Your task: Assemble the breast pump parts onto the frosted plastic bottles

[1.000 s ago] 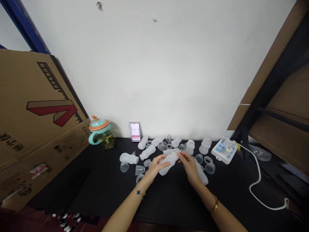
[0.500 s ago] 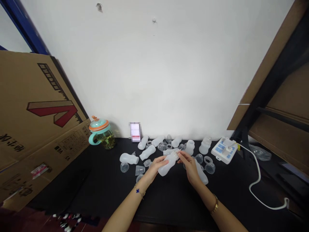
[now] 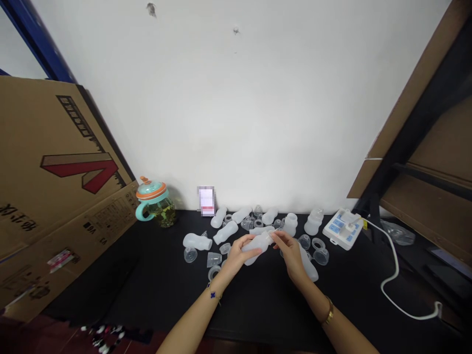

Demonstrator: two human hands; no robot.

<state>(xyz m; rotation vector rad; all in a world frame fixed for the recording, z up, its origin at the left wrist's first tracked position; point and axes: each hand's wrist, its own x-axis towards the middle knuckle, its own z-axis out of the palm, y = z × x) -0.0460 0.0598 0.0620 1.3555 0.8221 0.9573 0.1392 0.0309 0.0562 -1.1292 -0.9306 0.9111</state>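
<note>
My left hand (image 3: 239, 251) is wrapped round the body of a frosted white baby bottle (image 3: 258, 242), held tilted above the black table with its mouth pointing right. At that mouth, my right hand (image 3: 290, 251) pinches a small clear part between thumb and fingers; its exact shape is mostly hidden. Another frosted bottle (image 3: 309, 265) lies just beneath and beside my right hand. Left of my left hand are a clear cap (image 3: 214, 259) and a ring (image 3: 214, 273). Several more bottles, such as one on its side (image 3: 197, 241), lie around.
An assembled bottle (image 3: 314, 222) and an open bottle (image 3: 290, 224) stand at the back. Rings (image 3: 317, 244) and domed caps (image 3: 321, 256) lie to the right, near a power strip (image 3: 342, 228) with a white cable. A teapot (image 3: 157, 204) and cardboard box (image 3: 66, 196) stand left.
My left hand has turned the bottle, so it lies flatter and its base sits slightly higher. The fingers of my right hand remain at its mouth.
</note>
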